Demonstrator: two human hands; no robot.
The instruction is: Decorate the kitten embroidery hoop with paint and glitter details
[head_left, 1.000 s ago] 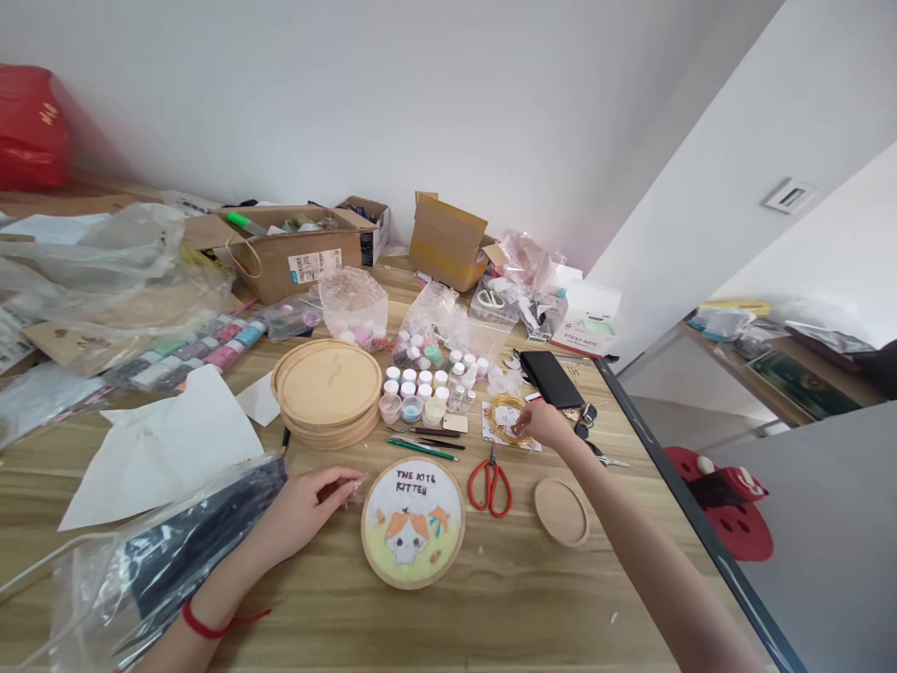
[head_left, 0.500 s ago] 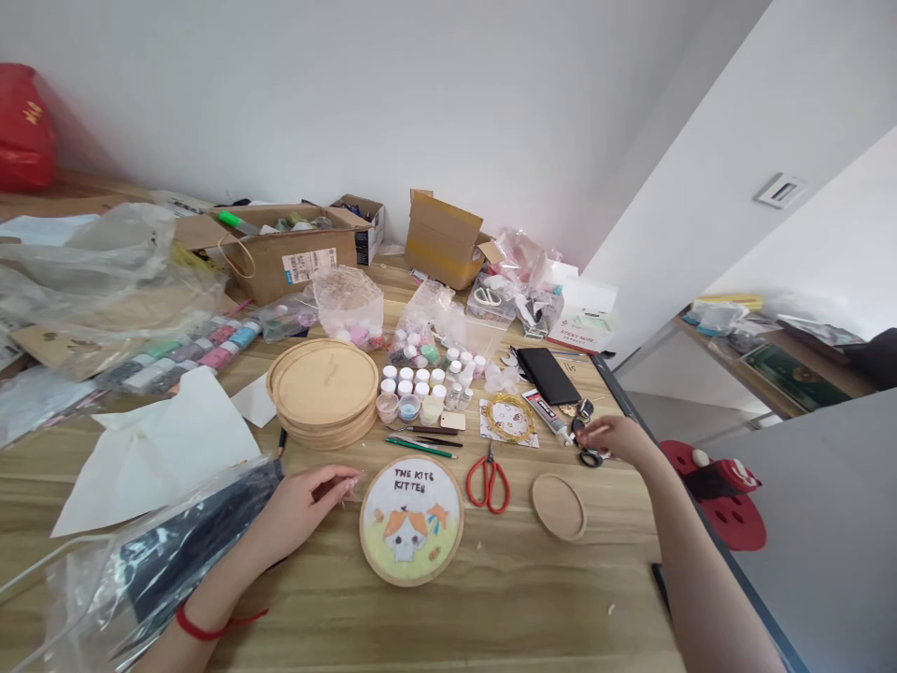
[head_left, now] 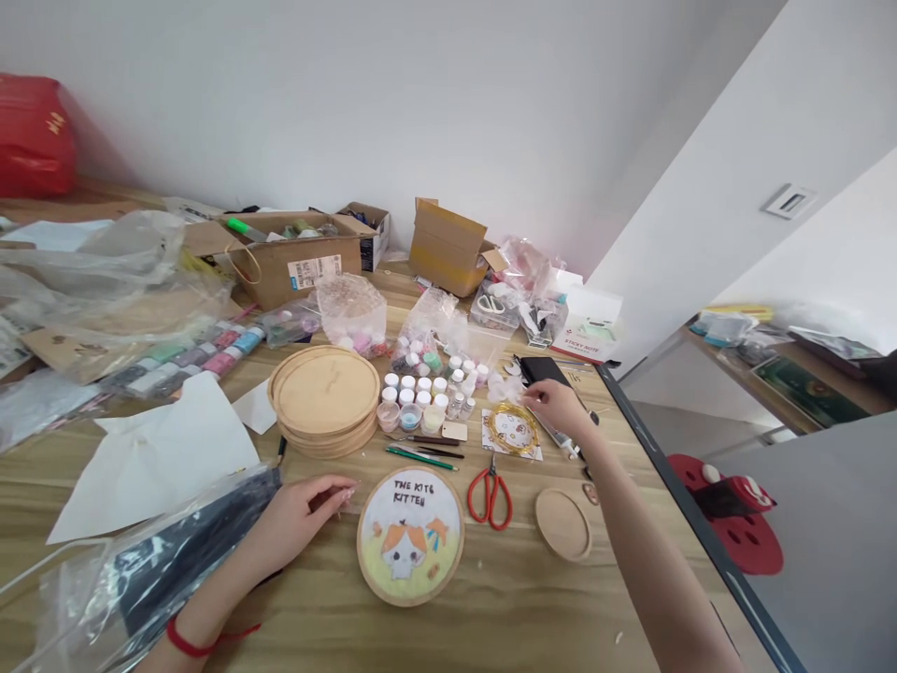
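Note:
My left hand (head_left: 298, 516) lies on the wooden table (head_left: 505, 598) just left of a round wooden hoop (head_left: 410, 536) with a kitten picture and the words "THE KITE KITTEN"; its fingers are curled, pinching something small I cannot make out. My right hand (head_left: 559, 408) reaches far across the table, fingers bent over the edge of a coil of gold wire (head_left: 513, 426) on a printed card, beside a black case (head_left: 548, 374). Red scissors (head_left: 490, 493) and a small wooden disc (head_left: 562, 523) lie between the hoop and my right arm.
A stack of round wooden boards (head_left: 324, 397), small paint pots (head_left: 420, 393), brushes (head_left: 422, 447), white paper (head_left: 158, 449), plastic bags (head_left: 105, 271) and cardboard boxes (head_left: 448, 245) crowd the table. The table's right edge (head_left: 651, 449) drops to the floor, where a red toy (head_left: 735, 519) lies.
My right hand moved from the wire coil out to the scissors-like tool at the table's right edge, then came back to the coil. My left hand stayed in place.

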